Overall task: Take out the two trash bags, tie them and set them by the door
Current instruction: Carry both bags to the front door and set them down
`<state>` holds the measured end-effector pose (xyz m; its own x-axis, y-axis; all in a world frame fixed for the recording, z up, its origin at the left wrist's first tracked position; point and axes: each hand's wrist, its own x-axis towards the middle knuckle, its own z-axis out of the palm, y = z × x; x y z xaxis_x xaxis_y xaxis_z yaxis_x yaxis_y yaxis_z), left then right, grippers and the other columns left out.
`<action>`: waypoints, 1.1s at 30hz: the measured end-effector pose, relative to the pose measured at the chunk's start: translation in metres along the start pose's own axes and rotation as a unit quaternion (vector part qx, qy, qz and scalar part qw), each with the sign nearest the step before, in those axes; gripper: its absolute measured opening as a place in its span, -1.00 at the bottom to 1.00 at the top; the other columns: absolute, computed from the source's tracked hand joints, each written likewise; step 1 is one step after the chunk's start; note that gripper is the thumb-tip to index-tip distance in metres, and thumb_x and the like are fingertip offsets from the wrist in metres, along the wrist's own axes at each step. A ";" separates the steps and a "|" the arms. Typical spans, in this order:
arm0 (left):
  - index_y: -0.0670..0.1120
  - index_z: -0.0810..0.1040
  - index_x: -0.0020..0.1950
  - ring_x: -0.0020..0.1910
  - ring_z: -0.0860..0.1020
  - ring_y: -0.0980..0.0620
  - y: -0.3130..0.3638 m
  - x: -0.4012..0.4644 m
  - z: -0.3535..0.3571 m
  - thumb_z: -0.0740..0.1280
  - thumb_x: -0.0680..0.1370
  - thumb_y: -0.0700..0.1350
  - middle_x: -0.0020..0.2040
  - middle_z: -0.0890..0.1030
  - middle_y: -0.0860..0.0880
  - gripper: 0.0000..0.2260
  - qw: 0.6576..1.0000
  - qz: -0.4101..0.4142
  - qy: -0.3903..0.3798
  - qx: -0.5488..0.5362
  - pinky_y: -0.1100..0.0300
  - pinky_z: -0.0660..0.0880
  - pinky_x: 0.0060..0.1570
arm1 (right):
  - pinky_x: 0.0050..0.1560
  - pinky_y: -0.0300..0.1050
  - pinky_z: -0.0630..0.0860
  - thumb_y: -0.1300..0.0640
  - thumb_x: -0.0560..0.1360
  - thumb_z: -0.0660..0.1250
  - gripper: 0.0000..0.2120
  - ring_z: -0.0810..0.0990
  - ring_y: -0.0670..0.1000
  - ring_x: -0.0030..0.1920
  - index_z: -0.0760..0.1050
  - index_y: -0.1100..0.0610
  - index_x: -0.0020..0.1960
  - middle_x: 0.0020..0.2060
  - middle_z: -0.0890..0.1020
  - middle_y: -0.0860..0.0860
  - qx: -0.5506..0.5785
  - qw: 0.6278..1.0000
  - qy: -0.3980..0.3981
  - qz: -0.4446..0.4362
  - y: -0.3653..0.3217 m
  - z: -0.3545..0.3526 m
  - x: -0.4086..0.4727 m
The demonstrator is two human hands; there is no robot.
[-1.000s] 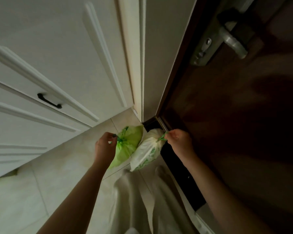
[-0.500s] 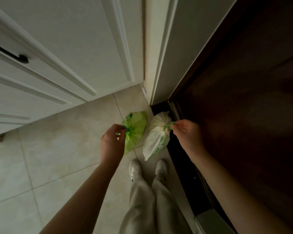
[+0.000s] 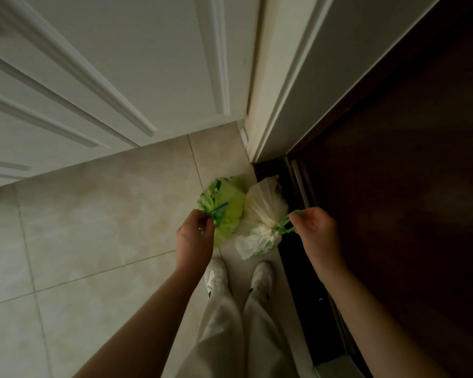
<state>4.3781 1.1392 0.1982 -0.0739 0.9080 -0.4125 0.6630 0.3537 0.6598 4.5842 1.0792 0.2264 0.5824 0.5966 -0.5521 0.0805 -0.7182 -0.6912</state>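
Two tied trash bags hang low over the tiled floor beside the dark brown door (image 3: 410, 186). The green trash bag (image 3: 228, 207) is on the left, and my left hand (image 3: 194, 238) pinches its blue-green tie. Touching it on the right is the white trash bag (image 3: 262, 214), whose green tie my right hand (image 3: 316, 236) grips. Whether either bag rests on the floor I cannot tell. The white bag lies against the dark door threshold (image 3: 292, 263).
White panelled cabinet doors (image 3: 115, 77) fill the upper left, and a white door frame (image 3: 279, 85) stands between them and the door. My two white shoes (image 3: 216, 276) stand just behind the bags. Beige floor tiles (image 3: 93, 227) stretch to the left.
Both hands have lowered the bags toward the floor by the door. The view has tilted down, so the door handle has left the frame and my shoes show.
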 end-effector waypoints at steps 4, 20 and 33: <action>-0.09 0.49 -0.01 -0.18 0.59 -0.13 0.002 0.017 0.001 0.29 0.53 -0.19 -0.24 0.57 -0.10 -0.94 0.996 -0.085 -0.006 -0.032 0.03 0.53 -0.19 | -0.06 0.23 0.59 0.13 0.42 0.40 -0.84 0.63 0.19 -0.12 0.42 -0.05 -0.17 -0.15 0.62 0.15 -0.012 1.000 0.003 0.013 0.005 0.004 0.013; -0.19 0.58 -0.16 -0.34 0.52 -0.02 0.074 0.080 -0.032 0.35 0.53 -0.21 -0.45 0.54 -0.05 -0.90 0.942 -0.190 -0.093 -0.262 0.09 0.51 -0.16 | 0.15 0.16 0.51 0.23 0.49 0.32 -0.80 0.52 0.09 -0.19 0.44 0.20 -0.30 -0.40 0.49 0.08 0.166 0.977 -0.056 0.123 -0.069 -0.006 0.032; -0.17 0.55 -0.17 -0.14 0.57 -0.11 0.131 0.106 -0.037 0.28 0.54 -0.22 -0.31 0.62 -0.12 -0.89 0.941 -0.138 -0.034 -0.308 -0.07 0.54 0.13 | 0.12 0.11 0.53 0.26 0.46 0.31 -0.83 0.56 0.06 -0.20 0.50 0.15 -0.30 -0.36 0.59 0.04 0.247 0.960 0.088 0.099 -0.106 -0.016 0.029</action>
<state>4.4292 1.2898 0.2642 -0.1176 0.7539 -0.6464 0.0671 0.6555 0.7522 4.6059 1.1673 0.2911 0.6777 0.3651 -0.6383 -0.4138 -0.5282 -0.7415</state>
